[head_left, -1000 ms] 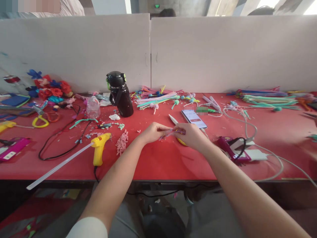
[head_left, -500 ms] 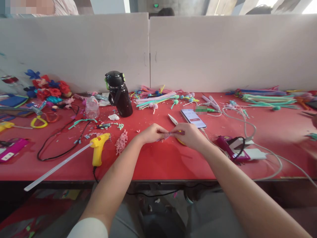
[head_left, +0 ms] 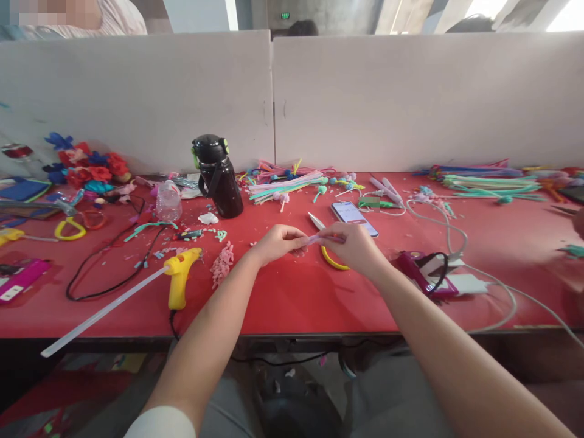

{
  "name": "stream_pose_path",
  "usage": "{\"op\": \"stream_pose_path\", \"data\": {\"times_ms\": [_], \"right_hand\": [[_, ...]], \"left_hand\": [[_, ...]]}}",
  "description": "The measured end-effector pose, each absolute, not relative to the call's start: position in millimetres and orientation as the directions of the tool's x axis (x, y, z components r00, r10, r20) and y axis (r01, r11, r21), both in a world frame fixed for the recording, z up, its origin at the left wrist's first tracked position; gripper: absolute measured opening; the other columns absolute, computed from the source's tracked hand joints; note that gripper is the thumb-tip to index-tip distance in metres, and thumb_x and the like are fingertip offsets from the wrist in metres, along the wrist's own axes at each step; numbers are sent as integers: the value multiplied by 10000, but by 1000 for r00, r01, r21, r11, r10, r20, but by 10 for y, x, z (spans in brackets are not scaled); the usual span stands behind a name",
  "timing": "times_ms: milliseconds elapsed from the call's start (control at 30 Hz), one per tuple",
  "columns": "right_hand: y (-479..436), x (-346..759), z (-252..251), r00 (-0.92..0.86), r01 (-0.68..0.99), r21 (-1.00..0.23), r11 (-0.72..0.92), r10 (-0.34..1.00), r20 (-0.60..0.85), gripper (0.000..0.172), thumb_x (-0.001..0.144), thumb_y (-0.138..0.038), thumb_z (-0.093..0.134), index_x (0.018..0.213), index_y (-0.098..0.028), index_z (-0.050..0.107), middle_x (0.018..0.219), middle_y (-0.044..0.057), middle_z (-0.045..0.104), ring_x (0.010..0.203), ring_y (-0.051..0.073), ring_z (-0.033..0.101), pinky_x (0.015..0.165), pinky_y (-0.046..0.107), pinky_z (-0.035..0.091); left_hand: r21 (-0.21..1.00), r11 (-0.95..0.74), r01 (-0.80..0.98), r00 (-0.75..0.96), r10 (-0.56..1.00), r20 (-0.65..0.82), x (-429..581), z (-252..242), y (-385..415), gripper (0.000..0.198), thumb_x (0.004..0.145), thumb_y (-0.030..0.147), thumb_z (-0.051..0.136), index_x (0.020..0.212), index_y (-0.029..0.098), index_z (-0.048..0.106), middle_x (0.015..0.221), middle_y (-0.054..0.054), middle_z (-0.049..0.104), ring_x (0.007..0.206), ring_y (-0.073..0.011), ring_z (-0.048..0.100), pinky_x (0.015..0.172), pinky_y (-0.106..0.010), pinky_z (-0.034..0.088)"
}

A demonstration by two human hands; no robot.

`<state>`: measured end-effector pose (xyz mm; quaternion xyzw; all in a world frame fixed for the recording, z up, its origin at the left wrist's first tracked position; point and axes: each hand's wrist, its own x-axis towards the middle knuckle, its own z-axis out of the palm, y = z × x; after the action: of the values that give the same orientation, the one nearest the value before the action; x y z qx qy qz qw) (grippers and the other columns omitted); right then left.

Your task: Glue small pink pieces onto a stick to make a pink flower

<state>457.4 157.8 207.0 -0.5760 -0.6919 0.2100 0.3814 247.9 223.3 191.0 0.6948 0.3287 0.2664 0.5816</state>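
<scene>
Between both hands, just above the red table, stretches a short lilac strip (head_left: pixel 314 239), possibly a piece of pipe cleaner. My left hand (head_left: pixel 283 242) pinches one end of it between thumb and fingers. The other end is closed in the fingers of my right hand (head_left: pixel 343 242). Beneath the right hand lie scissors (head_left: pixel 334 260) with a yellow handle, partly covered by that hand, blades toward the back. A phone (head_left: pixel 353 218) with a lit screen rests just behind the right hand. Left of my left forearm is a heap of small pink pieces (head_left: pixel 222 264).
A yellow glue gun (head_left: pixel 179 277) with a long glue stick lies at left. A black bottle (head_left: pixel 221 182) stands behind it. Bundles of pipe cleaners (head_left: pixel 493 182) lie along the white partition (head_left: pixel 387 97). A purple power strip (head_left: pixel 424 277) with white cables sits at right.
My hands have moved slightly apart, and more of the lilac strip shows between them. More of the scissors' yellow handle is visible. The view has shifted slightly.
</scene>
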Motion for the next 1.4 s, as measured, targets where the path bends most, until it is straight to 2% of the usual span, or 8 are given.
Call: {"op": "stream_pose_path", "data": {"times_ms": [133, 300, 667, 900, 1067, 1167, 1267, 1400], "right_hand": [[1568, 4538, 2080, -62, 632, -728, 267, 953, 296, 126, 865, -238, 713, 929, -198, 814, 921, 70, 795, 803, 204, 697, 745, 313, 516], [1565, 4533, 2095, -85, 642, -711, 289, 947, 309, 145, 875, -224, 704, 955, -201, 823, 917, 66, 790, 791, 196, 688, 731, 300, 505], [1588, 4563, 2083, -99, 662, -690, 293, 947, 306, 126, 855, -216, 711, 921, -196, 817, 874, 62, 777, 763, 200, 665, 726, 313, 497], [1579, 4580, 2079, -135, 705, -645, 295, 949, 286, 123, 864, -211, 672, 909, -211, 786, 917, 60, 788, 815, 210, 693, 754, 320, 505], [1560, 4581, 2035, -159, 669, -685, 289, 956, 247, 289, 889, -278, 636, 1131, -167, 750, 941, 81, 787, 731, 188, 666, 693, 304, 502], [1561, 4576, 2038, -194, 672, -676, 303, 952, 235, 286, 926, -333, 596, 1092, -178, 769, 832, 57, 770, 650, 171, 610, 641, 296, 468], [1565, 4564, 2039, -219, 625, -715, 313, 949, 224, 236, 928, -310, 586, 1021, -191, 767, 850, 53, 775, 690, 175, 642, 675, 296, 484], [1550, 4545, 2034, -215, 517, -824, 234, 967, 140, 305, 925, -280, 577, 1190, -185, 691, 837, 51, 770, 649, 172, 668, 591, 271, 484]], "left_hand": [[981, -108, 162, 661, 750, -26, 2470, 1935, 2228, 387, 803, 504, 772, 768, 128, 689, 644, -21, 639, 609, -113, 580, 616, -253, 449], [980, -104, 168, 658, 753, -33, 2463, 1965, 2223, 323, 782, 449, 745, 727, 145, 651, 610, -3, 598, 577, -110, 539, 593, -257, 401], [974, -123, 189, 654, 755, -32, 2460, 2027, 2196, 280, 725, 410, 759, 708, 149, 660, 618, 6, 577, 595, -110, 513, 596, -263, 380], [967, -161, 200, 651, 759, -8, 2448, 1980, 2220, 365, 732, 484, 794, 735, 135, 689, 611, -9, 597, 592, -114, 519, 593, -260, 393], [964, -168, 206, 665, 747, -12, 2453, 1952, 2230, 398, 724, 509, 810, 757, 127, 700, 614, -12, 603, 584, -111, 517, 588, -260, 385], [968, -157, 197, 652, 758, -10, 2459, 1962, 2225, 389, 717, 496, 809, 765, 126, 698, 625, -15, 608, 593, -113, 525, 599, -264, 392], [976, -131, 175, 644, 765, -13, 2465, 1970, 2223, 380, 720, 490, 795, 776, 130, 688, 636, -17, 613, 604, -118, 539, 611, -268, 400], [979, -117, 165, 668, 743, -24, 2472, 1968, 2224, 372, 777, 505, 735, 749, 145, 645, 625, -1, 583, 603, -113, 526, 615, -266, 389]]}}
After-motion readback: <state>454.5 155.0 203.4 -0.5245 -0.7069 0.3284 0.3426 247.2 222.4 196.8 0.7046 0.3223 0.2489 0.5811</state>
